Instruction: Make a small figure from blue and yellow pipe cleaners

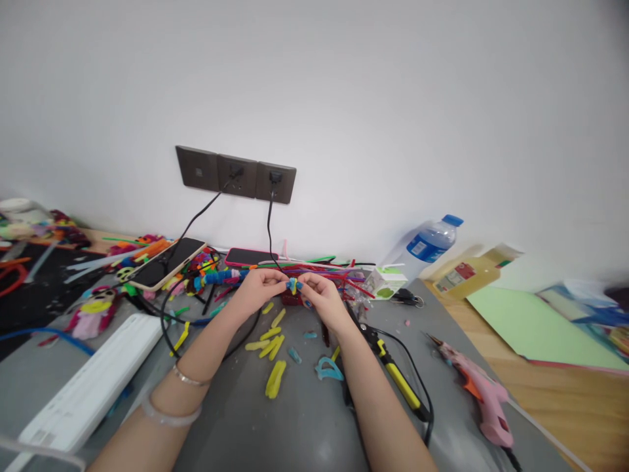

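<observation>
Between my two hands is a small blue and yellow fuzzy piece (293, 285), which looks like pipe cleaner work. My left hand (259, 292) pinches its left side with thumb and index finger. From the right, my right hand (324, 298) pinches the other side, its fingers closed. Several yellow fuzzy pieces (276, 379) lie on the grey table top below my hands. Near my right forearm rest a light blue looped piece (329, 369) and small blue bits (295, 355). Behind my hands lies a heap of colored pipe cleaners (339, 269).
A pink glue gun (484, 400) and yellow-black pliers (400, 383) lie to the right. A white power strip (93, 387) and phone (170, 262) are at left, with black cables nearby. A water bottle (430, 244) and yellow bottle (466, 272) stand by the wall.
</observation>
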A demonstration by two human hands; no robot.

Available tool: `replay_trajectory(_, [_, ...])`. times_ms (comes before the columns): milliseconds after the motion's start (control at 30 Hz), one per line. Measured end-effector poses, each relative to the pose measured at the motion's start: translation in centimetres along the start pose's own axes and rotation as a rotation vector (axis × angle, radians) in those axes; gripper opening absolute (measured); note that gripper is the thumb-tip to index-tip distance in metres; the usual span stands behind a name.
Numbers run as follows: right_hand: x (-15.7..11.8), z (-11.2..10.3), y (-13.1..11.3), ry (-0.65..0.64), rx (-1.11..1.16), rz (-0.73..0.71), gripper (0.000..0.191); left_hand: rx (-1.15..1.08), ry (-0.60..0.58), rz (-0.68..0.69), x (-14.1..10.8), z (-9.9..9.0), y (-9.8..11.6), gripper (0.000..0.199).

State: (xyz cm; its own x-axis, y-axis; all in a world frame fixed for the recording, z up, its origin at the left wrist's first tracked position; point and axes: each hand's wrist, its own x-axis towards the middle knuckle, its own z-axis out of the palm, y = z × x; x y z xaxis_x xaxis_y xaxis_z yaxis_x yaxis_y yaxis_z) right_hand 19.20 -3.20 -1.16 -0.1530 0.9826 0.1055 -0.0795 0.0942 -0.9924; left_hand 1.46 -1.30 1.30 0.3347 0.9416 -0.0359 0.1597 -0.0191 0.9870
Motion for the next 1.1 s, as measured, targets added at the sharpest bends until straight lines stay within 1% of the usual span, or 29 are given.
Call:
replay_trajectory(300, [0.02,0.07,-0.04,-0.005,0.003,-0.011,0.035,0.013,-0.016,0.012,-0.07,-0.05,-0.17,0.041])
replay_trajectory(800, [-0.01,0.16,-0.22,0.000,0.011,-0.001,0.033,0.009,-0.017,0.004,0.01,-0.06,-0.20,0.036])
replay_trajectory(1100, [-0.02,0.11,-0.19,0.000,0.017,-0.004,0.033,0.019,-0.027,0.005,0.11,-0.05,-0.27,0.040])
